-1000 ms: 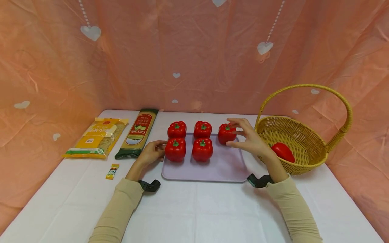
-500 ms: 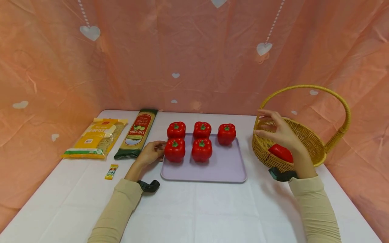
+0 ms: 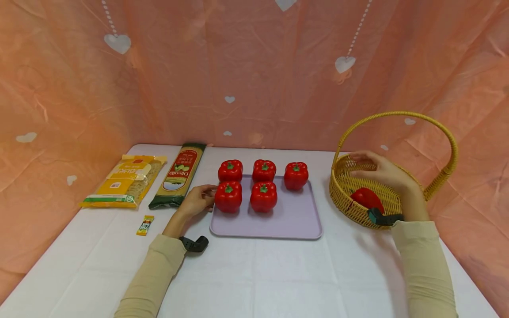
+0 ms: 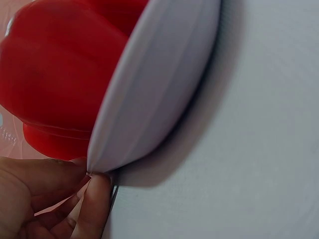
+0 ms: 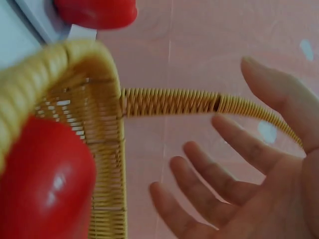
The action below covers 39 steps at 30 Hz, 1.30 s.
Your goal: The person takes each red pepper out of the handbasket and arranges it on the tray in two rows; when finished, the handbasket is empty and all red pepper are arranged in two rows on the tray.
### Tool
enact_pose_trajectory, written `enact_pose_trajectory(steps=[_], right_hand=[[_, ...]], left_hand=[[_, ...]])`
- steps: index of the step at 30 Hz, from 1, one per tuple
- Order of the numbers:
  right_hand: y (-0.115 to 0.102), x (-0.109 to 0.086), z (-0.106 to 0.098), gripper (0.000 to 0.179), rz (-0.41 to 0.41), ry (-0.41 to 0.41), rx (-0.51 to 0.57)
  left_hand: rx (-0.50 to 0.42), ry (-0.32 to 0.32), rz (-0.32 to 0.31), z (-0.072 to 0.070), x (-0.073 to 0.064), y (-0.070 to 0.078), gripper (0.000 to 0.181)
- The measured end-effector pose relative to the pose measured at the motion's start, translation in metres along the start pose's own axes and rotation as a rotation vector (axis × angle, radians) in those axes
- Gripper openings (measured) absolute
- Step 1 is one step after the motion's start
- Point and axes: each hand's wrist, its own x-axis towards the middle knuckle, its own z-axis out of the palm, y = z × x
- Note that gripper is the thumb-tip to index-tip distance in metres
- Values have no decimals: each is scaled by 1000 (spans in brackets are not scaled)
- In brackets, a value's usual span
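My left hand (image 3: 197, 201) is at the left edge of a pale lilac tray (image 3: 294, 221); in the left wrist view its thumb and index finger pinch the tray's rim (image 4: 107, 117). Several red bell peppers stand on the tray in two rows, among them a front-left pepper (image 3: 228, 197) close to that hand and a back-right pepper (image 3: 296, 176). Over the yellow wicker basket (image 3: 338, 194) my right hand (image 3: 385, 173) hovers with fingers spread, holding nothing. One red bell pepper (image 3: 367, 198) lies inside the basket, below the right hand.
The basket's tall handle (image 3: 397, 113) arches over its opening. On the left lie a yellow food bag (image 3: 125, 181), a green-and-gold Olivoilà packet (image 3: 179, 174) and a small yellow sachet (image 3: 145, 225). A pink curtain (image 3: 254, 66) hangs behind the white table (image 3: 254, 274).
My right hand has left the back-right pepper on the tray and moved right to above the basket, empty. My left hand stays at the tray's edge.
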Motion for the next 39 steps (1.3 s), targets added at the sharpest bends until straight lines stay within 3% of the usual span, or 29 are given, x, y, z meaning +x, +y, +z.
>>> enact_pose_trajectory(steps=[6,11,24,31,39], right_hand=[[9,2,-9,52,32,-138,-52],[18,3,-13,54,74,-239,-12],[51,2,-12,51,96,-258,134],[60,2,-10,58,228,-314,234],[62,0,-10,64,324,-432,219]], left_hand=[[-1,-4,5,0,0,0,40],[4,-6,6,0,-1,1,40],[6,-1,12,0,-1,2,39],[7,2,-8,1,-1,1,39],[14,4,0,0,-4,5,39]])
